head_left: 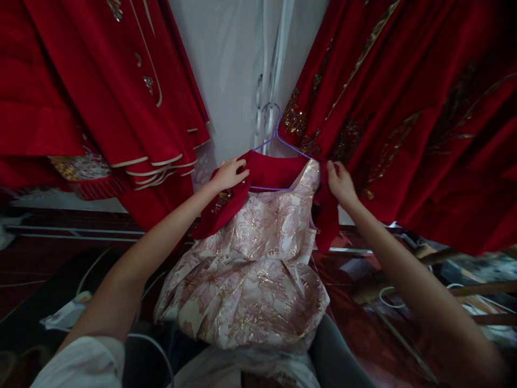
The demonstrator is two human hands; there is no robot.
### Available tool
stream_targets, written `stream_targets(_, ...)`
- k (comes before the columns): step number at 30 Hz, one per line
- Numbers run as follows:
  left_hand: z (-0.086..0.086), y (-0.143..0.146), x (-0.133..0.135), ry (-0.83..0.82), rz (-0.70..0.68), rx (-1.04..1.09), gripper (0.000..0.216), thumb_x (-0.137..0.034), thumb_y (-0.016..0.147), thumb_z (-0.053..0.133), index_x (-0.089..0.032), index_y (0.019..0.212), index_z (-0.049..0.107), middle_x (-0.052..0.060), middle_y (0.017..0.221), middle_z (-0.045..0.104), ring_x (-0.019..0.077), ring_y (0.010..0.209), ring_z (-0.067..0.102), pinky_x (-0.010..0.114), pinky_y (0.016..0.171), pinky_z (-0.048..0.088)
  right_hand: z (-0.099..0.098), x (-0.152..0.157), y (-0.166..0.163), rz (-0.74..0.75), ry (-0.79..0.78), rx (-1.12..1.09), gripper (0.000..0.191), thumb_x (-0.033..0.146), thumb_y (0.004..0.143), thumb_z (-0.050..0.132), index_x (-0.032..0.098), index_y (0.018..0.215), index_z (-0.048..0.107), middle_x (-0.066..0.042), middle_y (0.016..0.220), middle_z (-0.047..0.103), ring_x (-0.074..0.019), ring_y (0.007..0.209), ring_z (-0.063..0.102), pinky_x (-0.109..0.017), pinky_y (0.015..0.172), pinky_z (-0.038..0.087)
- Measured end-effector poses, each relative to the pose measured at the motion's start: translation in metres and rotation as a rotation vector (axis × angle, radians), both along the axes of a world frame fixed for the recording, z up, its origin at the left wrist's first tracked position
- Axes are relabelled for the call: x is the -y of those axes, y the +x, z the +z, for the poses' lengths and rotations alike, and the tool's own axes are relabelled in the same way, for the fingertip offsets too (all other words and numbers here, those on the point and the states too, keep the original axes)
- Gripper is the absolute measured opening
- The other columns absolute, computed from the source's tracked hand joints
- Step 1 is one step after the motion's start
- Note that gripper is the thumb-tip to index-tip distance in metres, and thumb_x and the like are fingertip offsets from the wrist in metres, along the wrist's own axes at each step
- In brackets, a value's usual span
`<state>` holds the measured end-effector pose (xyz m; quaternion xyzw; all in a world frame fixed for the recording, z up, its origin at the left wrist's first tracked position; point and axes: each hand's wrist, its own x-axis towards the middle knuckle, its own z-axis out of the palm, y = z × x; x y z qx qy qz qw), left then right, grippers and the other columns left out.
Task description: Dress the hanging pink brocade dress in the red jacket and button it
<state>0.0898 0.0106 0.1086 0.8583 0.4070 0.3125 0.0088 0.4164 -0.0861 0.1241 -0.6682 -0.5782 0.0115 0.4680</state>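
Note:
A sleeveless pink and gold floral dress (258, 285) hangs on a thin purple hanger (278, 132) in front of me. Over its shoulders lies a small red jacket (232, 207) with gold beadwork on the left front. At the left shoulder, the fingers of my left hand (232, 173) are closed on the red cloth. My right hand (341, 183) grips the jacket's right side near the shoulder, its fingertips partly hidden. On that side the dress strap shows uncovered, and the red cloth hangs outside it.
Red garments with pale trim (133, 108) hang at the left, and red gold-embroidered garments (388, 124) at the right. Behind the hanger stand white metal poles (264, 64). A clear plastic packet (67, 312) lies at lower left; wooden bars (484, 289) and clutter are at lower right.

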Motion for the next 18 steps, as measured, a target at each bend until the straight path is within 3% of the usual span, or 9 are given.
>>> stream_targets(3,-0.001,0.006,0.009,-0.005,0.084,-0.030,0.019,-0.038,0.088,0.051,-0.019,0.088,0.056,0.009,0.094,0.055,0.0289,0.096,0.054,0.043,0.089,0.036,-0.015,-0.009,-0.036,0.173,-0.099,-0.140,0.034,0.057,0.089,0.039,0.025,0.095,0.048,-0.003,0.088,0.063,-0.0207,0.087,0.059,-0.030,0.077,0.048)
stream_targets(8,0.006,0.008,0.016,-0.001,0.173,-0.103,0.022,-0.041,0.084,0.055,-0.020,0.091,0.057,0.010,0.094,0.053,0.0324,0.100,0.054,0.047,0.088,0.039,-0.018,-0.012,-0.082,0.252,0.019,-0.062,0.024,0.044,0.084,0.051,0.024,0.094,0.043,0.000,0.078,0.054,-0.0169,0.068,0.053,-0.029,0.067,0.045)
stream_targets(12,0.013,0.005,0.026,0.014,0.188,-0.107,0.026,-0.039,0.072,0.068,-0.019,0.084,0.055,0.011,0.105,0.053,0.0345,0.109,0.050,0.048,0.092,0.039,-0.008,0.004,-0.068,0.223,0.089,0.081,0.021,0.035,0.082,0.052,0.022,0.097,0.044,-0.001,0.077,0.055,-0.0165,0.063,0.052,-0.031,0.066,0.043)
stream_targets(15,0.011,-0.005,0.040,0.108,0.188,-0.031,0.023,-0.027,0.069,0.070,-0.018,0.082,0.053,0.015,0.126,0.045,0.0364,0.120,0.044,0.047,0.097,0.038,-0.001,0.017,-0.041,0.174,0.204,0.147,0.023,0.022,0.079,0.048,0.021,0.101,0.044,-0.007,0.090,0.059,-0.0203,0.076,0.058,-0.034,0.075,0.045)
stream_targets(18,-0.001,-0.020,0.049,0.106,0.189,0.093,0.020,-0.021,0.075,0.062,-0.018,0.092,0.052,0.015,0.117,0.052,0.0289,0.107,0.054,0.041,0.091,0.044,-0.002,0.017,-0.018,0.179,0.263,0.123,0.029,0.016,0.075,0.044,0.020,0.104,0.043,-0.010,0.103,0.059,-0.0216,0.091,0.059,-0.036,0.084,0.046)
